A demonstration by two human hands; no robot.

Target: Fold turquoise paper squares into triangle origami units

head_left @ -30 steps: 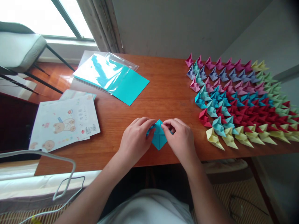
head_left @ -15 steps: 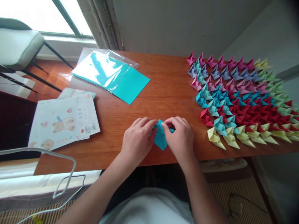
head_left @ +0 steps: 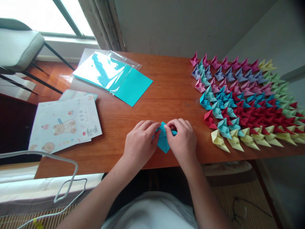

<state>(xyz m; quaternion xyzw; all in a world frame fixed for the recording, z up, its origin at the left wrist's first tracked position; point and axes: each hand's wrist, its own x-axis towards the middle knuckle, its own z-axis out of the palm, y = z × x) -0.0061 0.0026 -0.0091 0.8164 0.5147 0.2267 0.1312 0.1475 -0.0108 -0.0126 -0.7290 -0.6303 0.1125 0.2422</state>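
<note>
1 folded blue paper (head_left: pixel 164 144), pinched twice

our left hand (head_left: pixel 141 139) and right hand (head_left: pixel 183 138) each grip 1 side of it, thumbs closed against fingers, above the table (head_left: pixel 171 105)'s near edge. beyond, leftward, we count at least 2 printed sheets (head_left: pixel 65 125), then 1 clear sleeve (head_left: pixel 102 70); far right, 7 magenta figures (head_left: pixel 225 63) and 2 yellow figures (head_left: pixel 269 65) share 1 row.

Bench (head_left: pixel 114 125), seen from its near side. Near the front edge, centre: a folded paper (head_left: pixel 164 144) between the two hands (head_left: pixel 140 140). Left: overlapping packets (head_left: pixel 66 122). Behind these, towards the centre: a paper stack (head_left: pixel 135 87), partly inside a sleeve (head_left: pixel 114 78). Right: paper figures (head_left: pixel 238 101) in rows from front to back. Beyond the bench: wall (head_left: pixel 171 28) behind, curtain (head_left: pixel 105 25) behind left, chair (head_left: pixel 20 47) farther left, before the window (head_left: pixel 30 16).
</note>
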